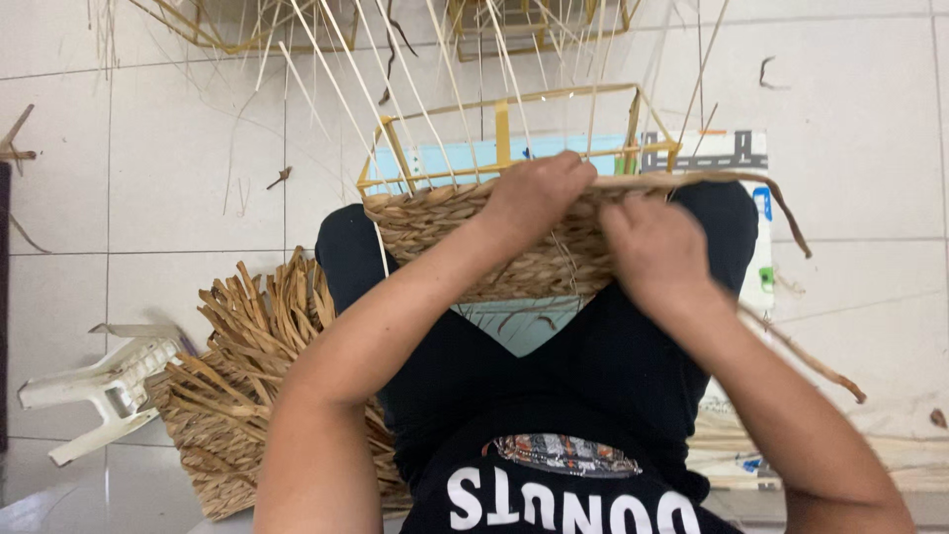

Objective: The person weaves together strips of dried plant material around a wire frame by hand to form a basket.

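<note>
The half-woven basket [474, 242] is braided from dry, tan plant fibre, coarse and matt, with a ropey twist along its rim. Above that rim stands a frame [514, 138] of thin yellow-painted metal rods with pale, smooth reed stakes [346, 89] fanning upward. A loose twisted fibre strand [791, 346] trails right of the basket, rough and brown. Left of the basket lies a bundle of flat dried leaf strips [247, 366], papery and dull. Beyond it, an overturned white stool [104, 386] looks like scuffed plastic. The floor tiles [850, 129] are glossy off-white ceramic. The trousers [593, 366] under the basket are matt black cloth.
</note>
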